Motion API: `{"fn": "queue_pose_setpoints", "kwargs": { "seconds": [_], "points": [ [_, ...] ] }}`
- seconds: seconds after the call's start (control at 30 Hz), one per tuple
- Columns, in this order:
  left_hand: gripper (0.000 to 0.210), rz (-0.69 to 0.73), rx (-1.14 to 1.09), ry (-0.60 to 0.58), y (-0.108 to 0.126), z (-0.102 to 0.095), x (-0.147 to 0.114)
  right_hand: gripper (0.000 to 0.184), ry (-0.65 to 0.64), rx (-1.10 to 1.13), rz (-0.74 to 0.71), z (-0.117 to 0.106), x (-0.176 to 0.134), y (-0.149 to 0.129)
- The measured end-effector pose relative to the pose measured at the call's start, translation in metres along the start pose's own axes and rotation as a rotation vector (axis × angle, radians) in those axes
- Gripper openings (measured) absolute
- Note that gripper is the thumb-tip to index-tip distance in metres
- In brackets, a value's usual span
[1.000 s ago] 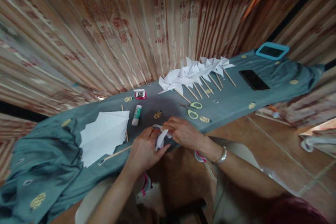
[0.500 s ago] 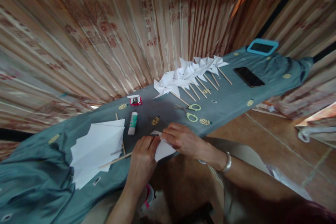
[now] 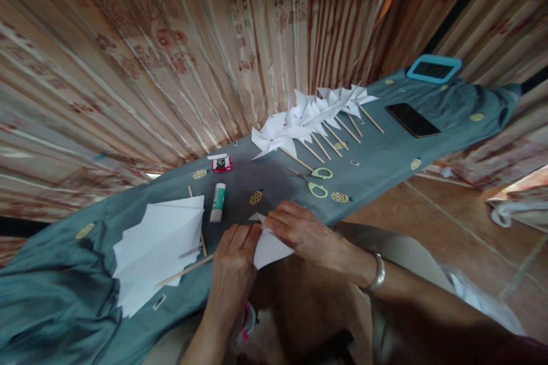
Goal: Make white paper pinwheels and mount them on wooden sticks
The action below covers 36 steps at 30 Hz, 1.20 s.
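Note:
At the table's near edge, both hands hold a folded piece of white paper (image 3: pixel 270 250). My left hand (image 3: pixel 234 255) is closed on the paper's left side, thumb pressed toward the fold. From the other side my right hand (image 3: pixel 302 232), with a silver bangle on the wrist, pinches its upper right part. The fingers hide where the paper is gripped. A thin wooden stick (image 3: pixel 184 271) runs leftward from under my left hand over the paper stack; whether that hand grips it, I cannot tell. Beyond my hands lie green-handled scissors (image 3: pixel 319 181) and a glue stick (image 3: pixel 217 203).
A stack of white paper (image 3: pixel 156 245) lies at left, another stick (image 3: pixel 203 234) beside it. An open red box (image 3: pixel 221 163) of small dark items sits farther back. Several paper pinwheels (image 3: pixel 295 122) on sticks lie in a row. At right are a phone (image 3: pixel 411 120) and a blue-framed clock (image 3: pixel 434 69).
The view has shifted slightly. Both hands stay on the folded paper, and slightly more of its lower right part shows beneath my right hand.

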State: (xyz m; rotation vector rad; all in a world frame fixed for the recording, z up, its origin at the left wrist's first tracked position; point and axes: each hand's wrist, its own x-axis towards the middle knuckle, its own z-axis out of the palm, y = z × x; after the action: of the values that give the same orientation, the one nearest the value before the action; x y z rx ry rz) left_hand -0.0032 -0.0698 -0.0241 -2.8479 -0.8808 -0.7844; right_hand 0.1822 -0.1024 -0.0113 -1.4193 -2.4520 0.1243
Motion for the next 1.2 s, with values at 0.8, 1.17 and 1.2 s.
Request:
{"fn": "queue_pose_setpoints", "kwargs": {
  "seconds": [0.8, 1.17, 1.2],
  "points": [
    [0.028, 0.031, 0.024, -0.022, 0.0048, -0.0015, -0.0017, 0.013, -0.074, 0.029, -0.033, -0.0019, -0.0014, 0.0010],
    [0.028, 0.012, 0.002, -0.031, 0.0048, 0.0011, -0.0034, 0.009, -0.075, 0.060, -0.033, -0.0001, -0.0010, 0.0022],
    [0.026, 0.003, -0.005, -0.030, 0.0044, 0.0022, -0.0028, 0.009, -0.081, 0.054, -0.025, 0.0002, 0.0001, 0.0030]
  ]
}}
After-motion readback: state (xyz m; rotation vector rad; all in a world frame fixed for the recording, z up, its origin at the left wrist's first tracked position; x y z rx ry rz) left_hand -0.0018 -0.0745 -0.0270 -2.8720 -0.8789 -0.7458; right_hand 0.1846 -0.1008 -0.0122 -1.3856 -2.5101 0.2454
